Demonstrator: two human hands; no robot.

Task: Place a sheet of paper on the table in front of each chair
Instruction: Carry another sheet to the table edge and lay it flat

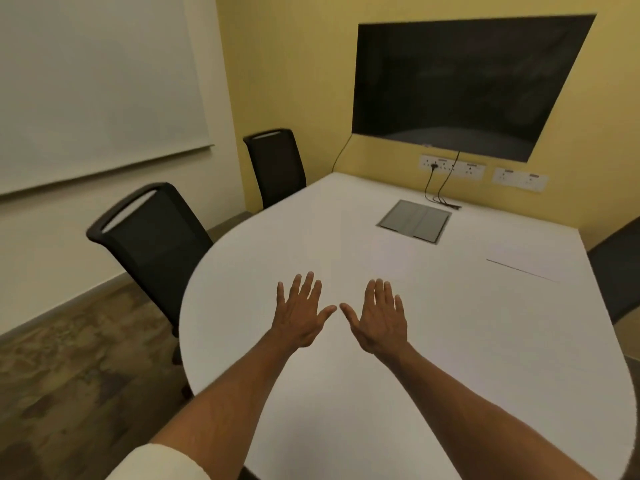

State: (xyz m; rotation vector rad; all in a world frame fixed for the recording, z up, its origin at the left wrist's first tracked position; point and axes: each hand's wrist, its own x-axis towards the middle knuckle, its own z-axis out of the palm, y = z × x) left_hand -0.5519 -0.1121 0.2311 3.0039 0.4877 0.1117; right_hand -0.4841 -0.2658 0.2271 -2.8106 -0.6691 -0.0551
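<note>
My left hand (302,311) and my right hand (377,315) are stretched out side by side over the white table (263,244), palms down, fingers spread, holding nothing. A white sheet of paper (509,289) lies flat on the table at the right, barely told apart from the tabletop except by its thin dark far edge, in front of the right chair (620,271). Two black chairs stand along the left side: a near chair (152,237) and a far chair (275,164). I see no paper in front of them.
A dark screen (460,84) hangs on the yellow wall beyond the table. Wall sockets (450,166) below it feed black cables down to a grey hatch (414,221) set in the tabletop. A whiteboard (93,88) covers the left wall. Patterned carpet (69,375) lies at the left.
</note>
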